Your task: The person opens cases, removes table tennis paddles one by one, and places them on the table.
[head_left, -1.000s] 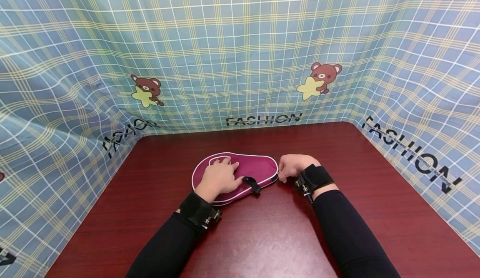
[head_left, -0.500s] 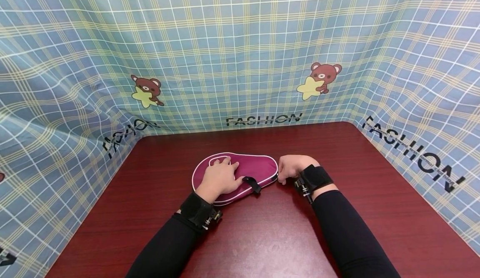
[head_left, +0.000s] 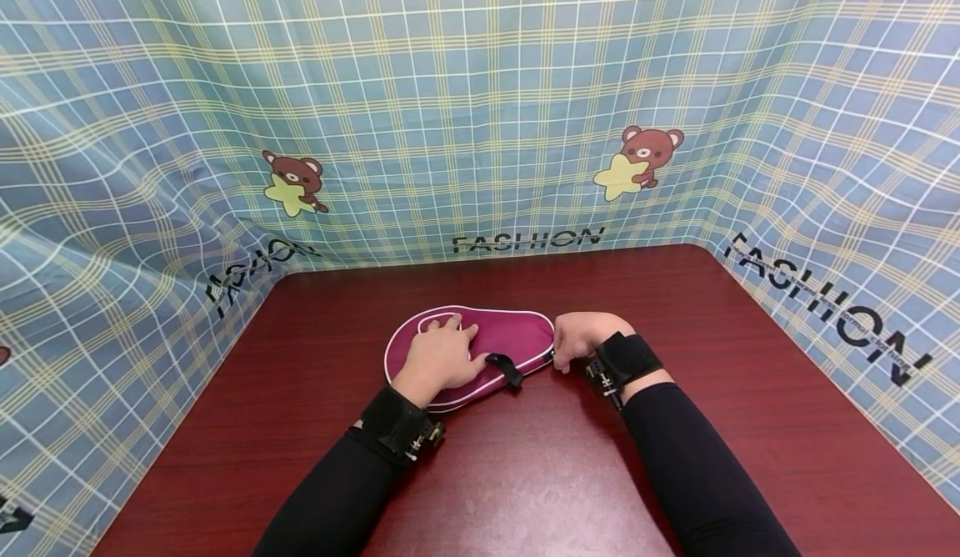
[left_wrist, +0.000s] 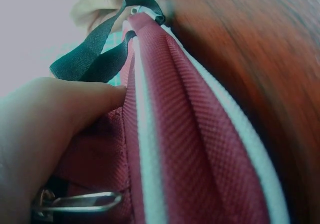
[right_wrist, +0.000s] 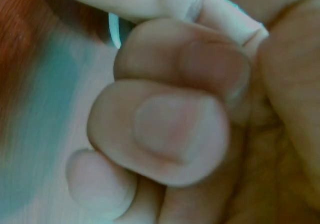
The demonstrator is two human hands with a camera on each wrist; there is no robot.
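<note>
A magenta table-tennis bat case (head_left: 517, 332) with white piping lies flat on the table, its round end left and its narrow end right. My left hand (head_left: 438, 355) rests on the round part with fingers spread; its thumb lies along the top edge in the left wrist view. A black strap loop (head_left: 504, 368) sticks out from the near side. At the narrow end my right hand (head_left: 588, 336) has curled fingers and pinches the zipper pull, which is mostly hidden by the fingers. Another metal zipper pull (left_wrist: 90, 202) lies under the left thumb on the case's face.
The dark red wooden table (head_left: 510, 474) extends around the case on all sides. A blue checked curtain (head_left: 480, 123) with printed bears stands behind the table and along both sides. Each wrist wears a black strap with a small camera.
My right hand has shifted slightly left and towards me around the case's narrow end. The left hand and the case have stayed in place.
</note>
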